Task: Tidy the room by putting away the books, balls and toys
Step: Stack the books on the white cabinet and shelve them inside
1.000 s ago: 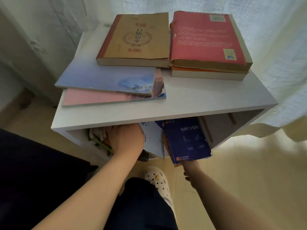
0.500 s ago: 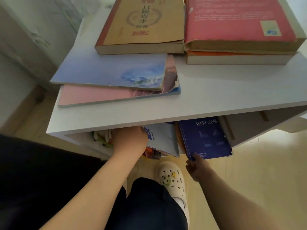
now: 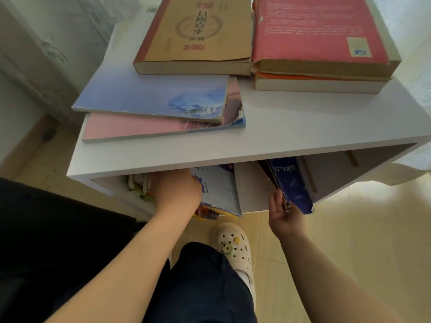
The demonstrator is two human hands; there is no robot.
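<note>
the dark blue book (image 3: 291,183) has swung round in the last second: a moment ago it leaned with its cover facing out, right against the pale blue book (image 3: 219,187), and now it stands nearly edge-on, further to the right, inside the open compartment of the white shelf (image 3: 303,127). a bare gap has opened between the two books, so the back wall of the compartment shows there. the right hand (image 3: 285,217) has come up from below and pinches the book's lower edge, fingers on its left face. the left hand (image 3: 176,192) stays pushed into the left side of the compartment against the pale blue book and the leaning stack behind it; its fingers are hidden under the top board, so i cannot tell whether they grip or only press. for the task this looks like one book being stood up straight while the others are held back, though its bottom corner still pokes out past the shelf's front edge and seems to need a push inward. on top of the shelf a tan book (image 3: 198,33), a red book (image 3: 314,31) and two thin books (image 3: 149,94) lie flat, not yet put away.
</note>
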